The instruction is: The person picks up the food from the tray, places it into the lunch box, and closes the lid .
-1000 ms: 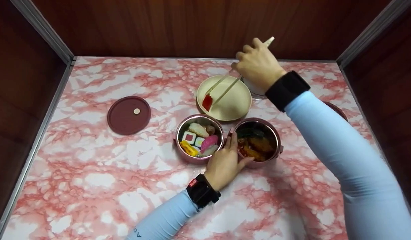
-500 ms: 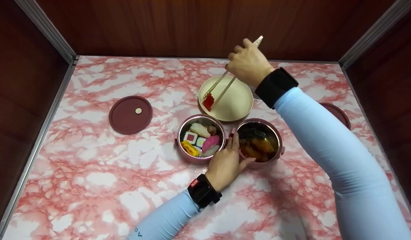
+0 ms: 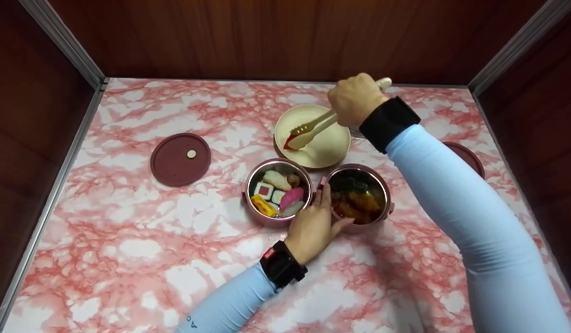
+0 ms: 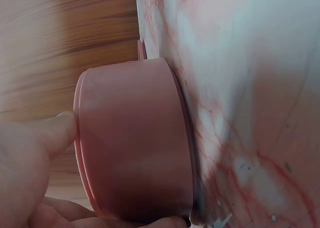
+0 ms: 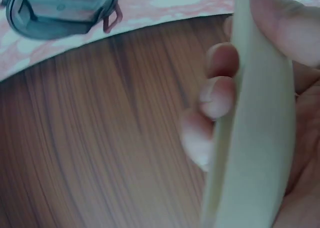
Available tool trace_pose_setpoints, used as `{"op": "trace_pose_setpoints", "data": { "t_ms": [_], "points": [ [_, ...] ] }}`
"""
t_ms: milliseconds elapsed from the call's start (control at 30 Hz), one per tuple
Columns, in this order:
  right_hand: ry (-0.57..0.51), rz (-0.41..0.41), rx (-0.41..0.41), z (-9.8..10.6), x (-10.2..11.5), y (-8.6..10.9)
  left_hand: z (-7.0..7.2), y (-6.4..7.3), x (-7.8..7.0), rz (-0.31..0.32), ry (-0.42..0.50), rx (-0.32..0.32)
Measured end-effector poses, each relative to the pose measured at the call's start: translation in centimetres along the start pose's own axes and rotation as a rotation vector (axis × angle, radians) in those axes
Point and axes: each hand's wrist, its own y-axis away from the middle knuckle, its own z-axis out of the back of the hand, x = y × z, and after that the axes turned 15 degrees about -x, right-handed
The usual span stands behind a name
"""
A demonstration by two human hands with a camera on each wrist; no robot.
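Note:
My right hand (image 3: 358, 99) grips cream serving tongs (image 3: 318, 128), their handle also large in the right wrist view. The tong tips lie over a cream plate (image 3: 334, 145), with a red food piece (image 3: 288, 141) between them and partly hidden. With thumb and fingers along its wall and rim, my left hand (image 3: 311, 229) holds a round pink lunch container (image 4: 132, 138). Dark greens and brownish food in sauce (image 3: 359, 203) fill it. Close on its left stands a second pink container (image 3: 272, 221) of sushi pieces, including a pink-topped one (image 3: 291, 199) and a yellow one (image 3: 263, 206).
A dark red lid (image 3: 174, 159) lies to the left; another lid (image 3: 466, 157) shows partly behind the right arm. Beyond the plate, a clear-topped lid with a side clip (image 5: 62, 10) appears in the right wrist view. Wooden panels (image 3: 267, 41) border the table.
The right hand has turned over and lowered, so the tongs now show their broad side. Their tips have come together around the red piece at the plate. The left hand stays put.

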Motion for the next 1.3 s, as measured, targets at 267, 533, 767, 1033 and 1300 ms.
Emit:
{"op": "trace_pose_setpoints", "data": {
  "t_ms": [267,533,767,1033,1300],
  "points": [
    [-0.101,-0.118,-0.003,-1.2,-0.8,1.9,0.0,-0.1,0.1,0.005,-0.013,0.023],
    [-0.24,-0.4,0.106,-1.6,-2.8,7.2,0.0,-0.1,-0.2,0.033,0.003,0.085],
    [-0.344,-0.452,-0.082,-0.2,-3.3,15.2,0.1,-0.1,0.0,0.042,0.029,0.101],
    [-0.302,-0.518,-0.093,1.6,-2.9,23.4,0.2,-0.1,0.2,0.021,0.029,0.078],
    [-0.34,-0.544,-0.051,2.0,-0.8,27.1,0.3,-0.1,0.1,0.002,0.016,0.068]
  ]
}}
